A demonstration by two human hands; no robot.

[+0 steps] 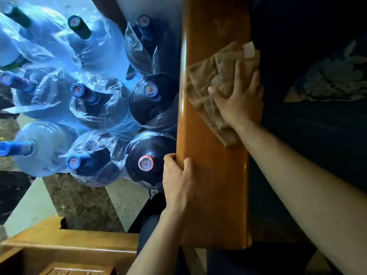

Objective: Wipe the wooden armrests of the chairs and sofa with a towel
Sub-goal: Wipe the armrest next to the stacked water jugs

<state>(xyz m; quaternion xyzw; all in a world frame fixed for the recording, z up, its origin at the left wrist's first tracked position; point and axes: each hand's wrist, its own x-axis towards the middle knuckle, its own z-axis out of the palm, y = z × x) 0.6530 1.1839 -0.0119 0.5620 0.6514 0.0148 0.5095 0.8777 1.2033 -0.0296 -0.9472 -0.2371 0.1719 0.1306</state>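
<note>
A wide glossy wooden armrest (212, 175) runs up the middle of the view. A crumpled tan towel (210, 80) lies on its right half. My right hand (238, 96) presses flat on the towel, fingers spread over the cloth. My left hand (177, 179) grips the armrest's left edge lower down, thumb on top and fingers curled around the side.
Several large water jugs (147, 161), some wrapped in clear plastic, stand packed on the floor left of the armrest. A dark seat cushion (317, 135) with a pale floral print lies to the right. Another wooden furniture piece (59, 247) sits at the lower left.
</note>
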